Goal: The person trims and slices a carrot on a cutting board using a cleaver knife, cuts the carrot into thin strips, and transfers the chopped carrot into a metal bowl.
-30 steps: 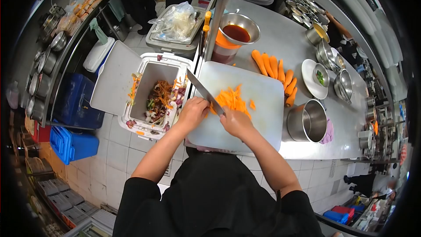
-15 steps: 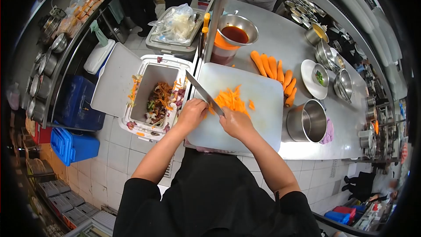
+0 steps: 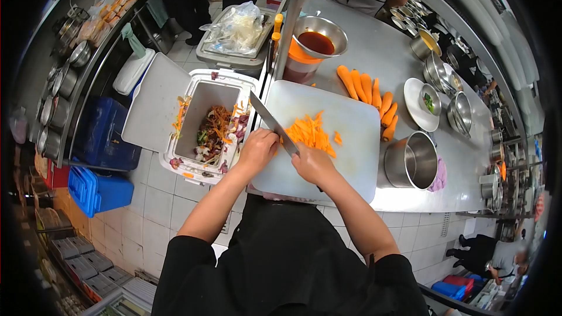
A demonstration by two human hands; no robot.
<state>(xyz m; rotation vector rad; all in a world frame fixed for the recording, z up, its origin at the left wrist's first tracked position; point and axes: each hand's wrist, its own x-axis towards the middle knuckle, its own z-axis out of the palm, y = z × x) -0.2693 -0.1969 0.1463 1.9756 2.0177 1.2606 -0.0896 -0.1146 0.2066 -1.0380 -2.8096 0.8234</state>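
Observation:
My right hand [image 3: 314,165] is wrapped round the handle of a large kitchen knife [image 3: 268,118]. Its long blade slants up and left across the cutting board [image 3: 345,184], with the tip past the board's left edge. Beside the blade, my left hand [image 3: 259,149] has its fingers curled down on the board. A sliver of orange shows at these fingertips, probably carrot, though the fingers mostly hide it. Just right of the blade lies a heap of cut carrot pieces [image 3: 313,133], with a small bit apart from it.
Left of the board stands an open bin [image 3: 202,90] with peelings inside. Whole carrots [image 3: 366,89], a steel pot [image 3: 411,161], and a white plate [image 3: 413,90] lie to the right. Behind the board, a bowl of dark red liquid [image 3: 319,41] stands near a metal post [image 3: 291,23].
My hands and the knife hold almost the same pose on the board. The view has shifted slightly. A person at the far side of the table has moved an arm into view.

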